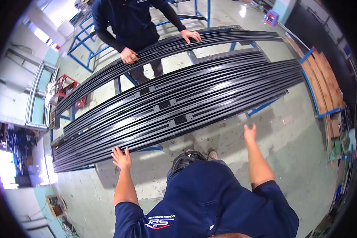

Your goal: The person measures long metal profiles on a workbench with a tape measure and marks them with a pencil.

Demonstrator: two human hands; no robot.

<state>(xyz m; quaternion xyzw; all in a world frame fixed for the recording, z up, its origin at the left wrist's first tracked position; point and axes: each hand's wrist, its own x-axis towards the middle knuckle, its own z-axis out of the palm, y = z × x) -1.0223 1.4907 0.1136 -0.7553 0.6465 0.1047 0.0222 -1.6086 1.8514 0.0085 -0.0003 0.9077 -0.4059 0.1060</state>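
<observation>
Long black metal profiles [210,89] lie side by side across a blue-framed stand. My left hand [121,158] is at their near edge on the left, fingers spread and holding nothing; whether it touches the edge I cannot tell. Over the floor, a little short of the near edge on the right, my right hand [250,133] is raised and empty, its thumb and fingers apart. Small plates with dark blocks [181,119] sit on the profiles near the middle. Across the stand, a co-worker's two hands [191,36] rest on a separate far bundle of profiles [154,53].
The co-worker [125,23] stands behind the far bundle. A red rack [67,89] is at the left, near a leaning frame [39,95]. Wooden boards on a blue-edged stand [323,83] are at the right. Behind the co-worker are more blue frames [83,45].
</observation>
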